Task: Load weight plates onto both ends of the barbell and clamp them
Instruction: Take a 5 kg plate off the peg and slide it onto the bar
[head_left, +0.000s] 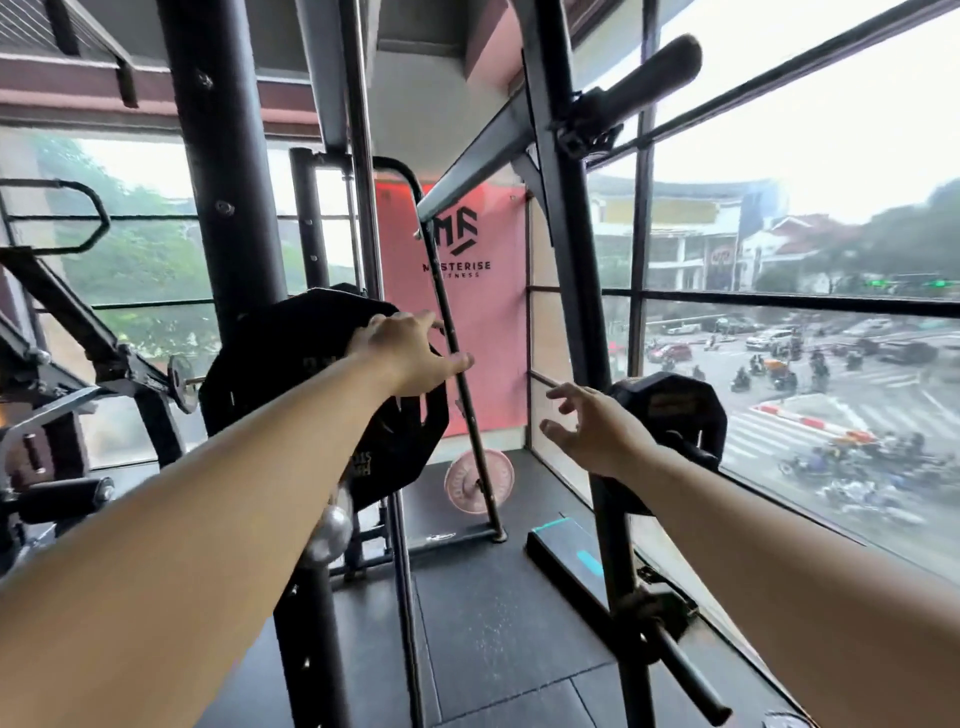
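Observation:
A large black weight plate (280, 364) hangs on the barbell, whose chrome sleeve end (326, 530) sticks out toward me below my left forearm. My left hand (410, 353) lies on the plate's upper right rim with its fingers stretched out past the edge. My right hand (592, 428) hovers open with fingers spread, just in front of a smaller black plate (675, 410) stored on the right rack post (613, 545). It does not touch that plate. No clamp is visible.
Black rack uprights (228, 156) stand left and right of me. A pink plate (478, 480) leans at the back by a slanted rail. A black and teal box (566, 551) lies on the floor. An empty storage peg (685, 675) juts out low right, beside the window glass.

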